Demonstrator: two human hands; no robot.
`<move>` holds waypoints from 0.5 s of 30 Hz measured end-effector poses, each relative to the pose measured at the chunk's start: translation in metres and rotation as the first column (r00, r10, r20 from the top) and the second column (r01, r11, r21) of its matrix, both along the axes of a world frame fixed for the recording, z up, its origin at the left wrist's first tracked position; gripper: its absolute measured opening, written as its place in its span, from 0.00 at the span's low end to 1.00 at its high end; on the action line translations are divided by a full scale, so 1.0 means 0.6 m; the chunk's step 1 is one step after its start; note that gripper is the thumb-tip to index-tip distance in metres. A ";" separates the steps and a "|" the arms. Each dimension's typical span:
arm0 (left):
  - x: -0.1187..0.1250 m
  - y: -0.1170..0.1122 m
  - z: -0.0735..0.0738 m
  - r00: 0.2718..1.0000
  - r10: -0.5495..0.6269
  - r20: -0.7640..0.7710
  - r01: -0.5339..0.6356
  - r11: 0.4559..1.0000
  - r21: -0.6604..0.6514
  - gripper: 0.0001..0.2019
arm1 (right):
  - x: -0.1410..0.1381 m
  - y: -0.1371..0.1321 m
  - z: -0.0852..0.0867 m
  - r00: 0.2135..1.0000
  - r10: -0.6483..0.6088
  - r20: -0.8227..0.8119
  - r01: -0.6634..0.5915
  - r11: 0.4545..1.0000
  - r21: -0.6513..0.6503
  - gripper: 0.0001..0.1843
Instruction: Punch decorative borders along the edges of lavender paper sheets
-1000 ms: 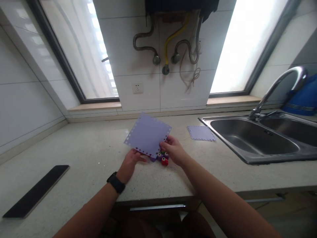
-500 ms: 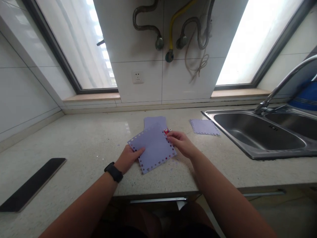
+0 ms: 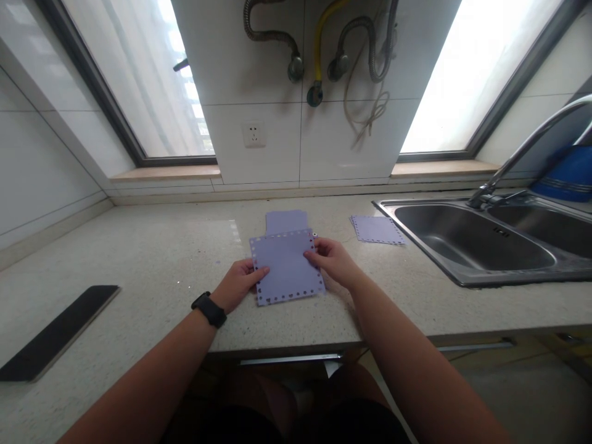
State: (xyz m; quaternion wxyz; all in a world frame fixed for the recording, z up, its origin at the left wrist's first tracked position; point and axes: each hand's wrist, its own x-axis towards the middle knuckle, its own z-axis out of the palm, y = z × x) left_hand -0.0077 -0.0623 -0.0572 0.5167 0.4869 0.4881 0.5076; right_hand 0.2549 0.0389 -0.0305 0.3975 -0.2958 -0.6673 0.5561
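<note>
We hold a purple sheet (image 3: pixel 287 266) by its two sides, well to the left of the sink (image 3: pixel 509 275). It is square and lies flat, on the counter (image 3: pixel 161 259) or just above it; we cannot tell which. Small holes are punched all along its four edges.

Our left hand (image 3: pixel 238 287) pinches the side of the sheet that is farther from the sink, with the thumb on top near the edge and the other fingers curled beneath. A black watch (image 3: pixel 209 309) sits on that wrist. Our right hand (image 3: pixel 333 262) pinches the side nearer the sink, its fingertips closed on the upper corner.

A second sheet (image 3: pixel 285 221), also purple, lies left of the sink too, a little farther back toward the wall. Its near edge is tucked under the sheet we hold. A third sheet (image 3: pixel 377 229), with a punched border as well, lies flat just beside the sink's left rim and apart from both hands.

A tap (image 3: pixel 522 148) rises from the sink's back rim and arches over the basin. Something blue (image 3: pixel 567 179) stands behind the sink on the right. Far left of the sink, near the counter's front edge, lies a flat black strip (image 3: pixel 58 333).
</note>
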 end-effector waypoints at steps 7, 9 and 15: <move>-0.001 0.000 0.001 0.992 0.012 -0.124 -0.007 0.999 0.045 0.20 | 0.001 -0.001 0.003 0.995 -0.090 -0.045 0.085 0.992 -0.098 0.18; 0.001 -0.002 0.002 0.988 0.024 -0.151 -0.017 0.999 0.049 0.20 | 0.001 -0.002 0.003 0.996 -0.070 -0.063 0.062 0.991 -0.116 0.18; 0.004 -0.004 0.003 0.983 0.045 -0.177 -0.036 0.998 0.054 0.20 | 0.002 -0.001 0.001 0.995 -0.091 -0.044 0.086 0.991 -0.105 0.18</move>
